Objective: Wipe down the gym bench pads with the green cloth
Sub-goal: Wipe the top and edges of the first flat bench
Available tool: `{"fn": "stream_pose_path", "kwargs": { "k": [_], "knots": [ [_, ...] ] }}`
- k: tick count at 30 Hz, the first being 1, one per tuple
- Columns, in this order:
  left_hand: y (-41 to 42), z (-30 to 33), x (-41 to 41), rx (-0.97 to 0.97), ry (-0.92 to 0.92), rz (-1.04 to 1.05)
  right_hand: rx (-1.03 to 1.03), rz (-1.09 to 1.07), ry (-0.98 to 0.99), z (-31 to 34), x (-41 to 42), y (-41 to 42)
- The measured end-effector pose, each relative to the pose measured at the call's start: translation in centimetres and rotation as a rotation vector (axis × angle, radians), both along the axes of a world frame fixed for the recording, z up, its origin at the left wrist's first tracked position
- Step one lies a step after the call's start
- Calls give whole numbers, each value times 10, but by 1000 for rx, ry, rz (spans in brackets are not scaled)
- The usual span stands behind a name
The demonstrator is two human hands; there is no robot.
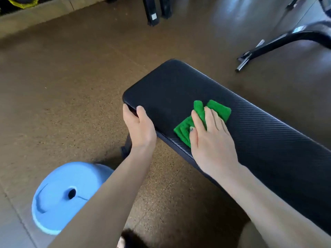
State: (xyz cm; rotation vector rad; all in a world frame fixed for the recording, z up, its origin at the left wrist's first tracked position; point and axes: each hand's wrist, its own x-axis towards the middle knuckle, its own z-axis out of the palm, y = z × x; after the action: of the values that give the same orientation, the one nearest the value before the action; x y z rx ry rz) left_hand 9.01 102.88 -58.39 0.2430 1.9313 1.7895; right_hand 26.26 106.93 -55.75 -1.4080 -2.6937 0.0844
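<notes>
right hand [213, 138] lies flat, fingers straight, palm down on the green cloth [221, 110], pressing it to the bench pad [259, 138]. no pinch on the fabric: this grip is open, holding by pressure only. cloth is folded in layers, part under the palm, one corner showing ahead of the fingertips, another beside the thumb toward the near edge of the pad.

left hand [138, 126] grips the near corner of the pad, thumb on top, fingers curled over the edge, apart from the cloth. judged to be steadying the worktop.

risks from here:
- cloth held by friction alone; a fast stroke could let the palm slide over it, and the layers could bunch or unfold, so bare skin wipes rather than cloth.
- cloth sits close to the pad's near edge, on the thumb side of the right grip; a stroke that way could push it off onto the floor [71, 86].
- ribbed pad surface may catch the pile and drag the fold open.
- pad area beyond the fingertips and the far end could go unwiped if strokes stay short.
- blue weight plate [62, 197] lies on the floor below the left forearm; a trip hazard on stepping round.
</notes>
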Motion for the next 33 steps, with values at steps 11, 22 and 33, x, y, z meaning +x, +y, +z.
{"fn": "stream_pose_path", "kwargs": {
  "k": [11,22,33],
  "knots": [
    [23,-1,45,-88,0,118,-25,62,68,-11,-38,69],
    [21,1,37,-172,81,48,-55,187,83,-6,10,28],
    [40,53,91,-545,1367,-870,-193,-246,232,4,73,68]
  ]
}}
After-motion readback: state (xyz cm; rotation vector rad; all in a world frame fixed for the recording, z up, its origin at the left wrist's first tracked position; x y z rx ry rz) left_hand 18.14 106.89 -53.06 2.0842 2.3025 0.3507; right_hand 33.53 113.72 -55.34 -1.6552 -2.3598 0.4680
